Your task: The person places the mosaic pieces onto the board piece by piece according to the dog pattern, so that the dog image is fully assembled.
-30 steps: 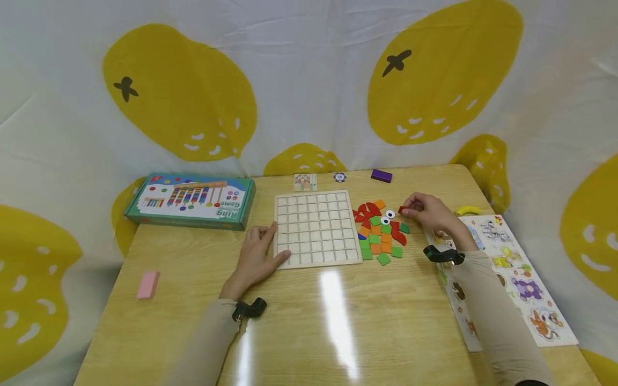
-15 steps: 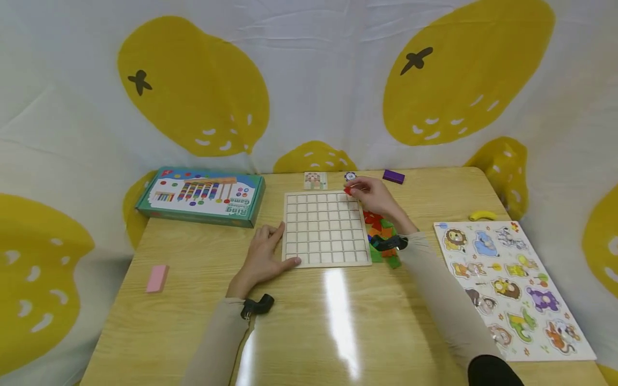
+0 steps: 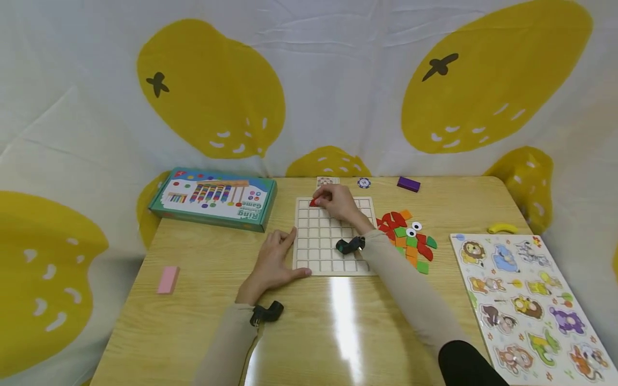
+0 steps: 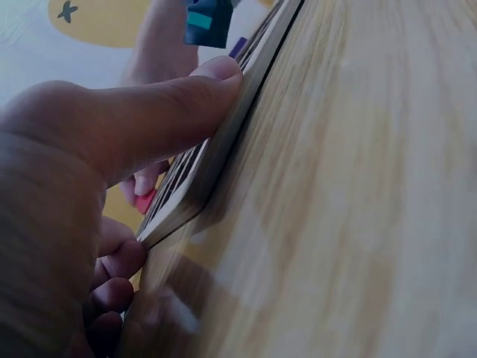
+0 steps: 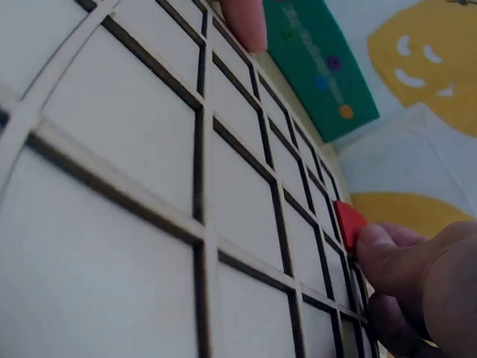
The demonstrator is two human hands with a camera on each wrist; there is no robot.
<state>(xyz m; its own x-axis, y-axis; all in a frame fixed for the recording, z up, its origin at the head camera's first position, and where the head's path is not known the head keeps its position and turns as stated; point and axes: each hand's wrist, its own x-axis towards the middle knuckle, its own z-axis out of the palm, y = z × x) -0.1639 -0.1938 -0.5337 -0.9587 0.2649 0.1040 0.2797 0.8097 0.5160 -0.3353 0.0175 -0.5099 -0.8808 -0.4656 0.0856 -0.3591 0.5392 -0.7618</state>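
My right hand [image 3: 339,201] pinches a small red tile with a curved edge [image 3: 313,203] over the far left part of a square wooden grid board [image 3: 314,232]. In the right wrist view the red tile [image 5: 349,224] touches the grid ridges near the board's far edge, between thumb and fingers. Around the board's near left corner, my left hand [image 3: 271,264] rests with its thumb spread along the near edge and its fingers by the left edge. The left wrist view shows that thumb [image 4: 179,104] pressing on the rim. My right forearm covers part of the board.
Right of the board lie loose red, orange and green tiles [image 3: 410,241] and white eye pieces [image 3: 417,226]. Behind it are a picture card [image 3: 328,181], a round token [image 3: 364,183] and a purple block [image 3: 408,184]. A game box [image 3: 212,198], pink block [image 3: 168,280], animal puzzle [image 3: 526,305] and toy banana [image 3: 502,228] surround it.
My right hand has carried the red tile leftward from beside the loose pieces, across the board's far edge to its far left part. My left hand has stayed at the board's corner. The view has shifted.
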